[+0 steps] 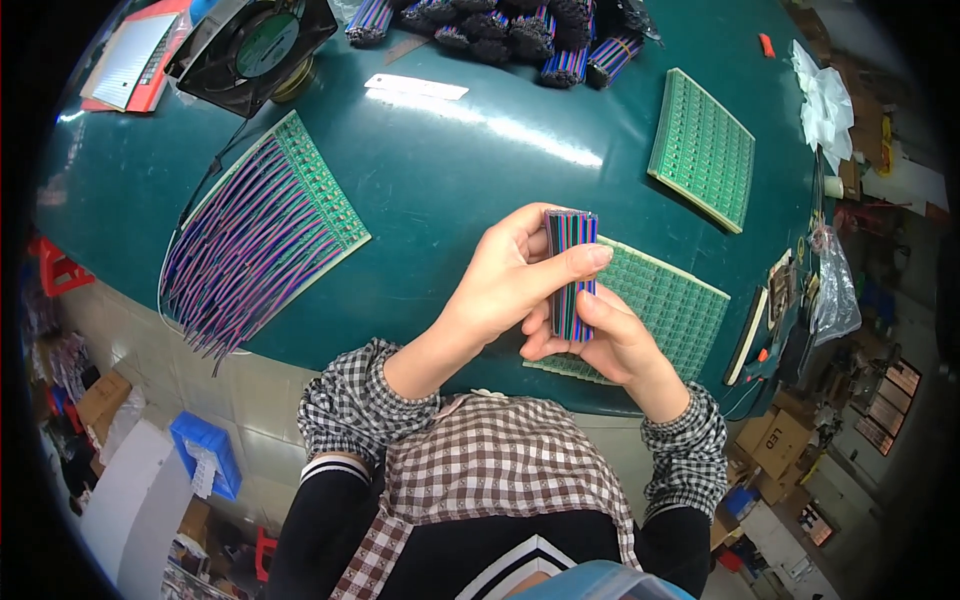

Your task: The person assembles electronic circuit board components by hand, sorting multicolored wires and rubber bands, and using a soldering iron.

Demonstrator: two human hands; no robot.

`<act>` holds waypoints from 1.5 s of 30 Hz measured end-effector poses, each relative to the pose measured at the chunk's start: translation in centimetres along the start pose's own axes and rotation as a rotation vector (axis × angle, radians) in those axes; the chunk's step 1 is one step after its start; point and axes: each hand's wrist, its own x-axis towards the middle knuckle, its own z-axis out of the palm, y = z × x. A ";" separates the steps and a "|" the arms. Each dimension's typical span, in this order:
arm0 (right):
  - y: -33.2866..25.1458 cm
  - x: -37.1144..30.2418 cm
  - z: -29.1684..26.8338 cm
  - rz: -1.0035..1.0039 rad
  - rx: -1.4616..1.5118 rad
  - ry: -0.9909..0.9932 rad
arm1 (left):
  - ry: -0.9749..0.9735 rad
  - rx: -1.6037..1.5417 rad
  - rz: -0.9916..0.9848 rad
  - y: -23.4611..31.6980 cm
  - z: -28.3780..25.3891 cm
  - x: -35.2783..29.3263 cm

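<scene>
Between my two hands, upright over the near edge of the table, is a bundle of ribbon wires [573, 240] in black, blue, purple and green. My left hand [510, 265] wraps it from the left, with the thumb laid across its upper part. Lower down, my right hand [618, 335] pinches the same bundle between thumb and fingers. Just behind and to the right of my hands lies a green circuit board panel [675, 310], partly covered by them. Over on the left, another green panel [315, 180] has many long wires [250, 250] fanning from it.
A black fan [255, 50] stands at the far left beside a red folder with papers [135, 60]. More wire bundles [520, 35] are heaped at the back, behind a white strip [415, 87]. Another board panel [703, 150] lies far right, near a crumpled white sheet [822, 100].
</scene>
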 end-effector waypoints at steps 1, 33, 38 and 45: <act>0.0 0.1 -0.1 0.002 0.000 -0.002 | 0.003 0.000 0.000 0.0 -0.1 0.1; 1.5 1.1 2.6 -0.049 -0.365 0.095 | 0.040 -0.278 0.262 -0.9 -0.9 -0.2; 1.6 0.8 2.5 -0.063 -0.387 0.123 | 0.043 -0.316 0.240 -1.1 -0.5 -0.2; 1.6 0.4 1.2 -0.165 -0.551 0.220 | 0.041 -0.250 0.224 -1.0 -0.4 -0.3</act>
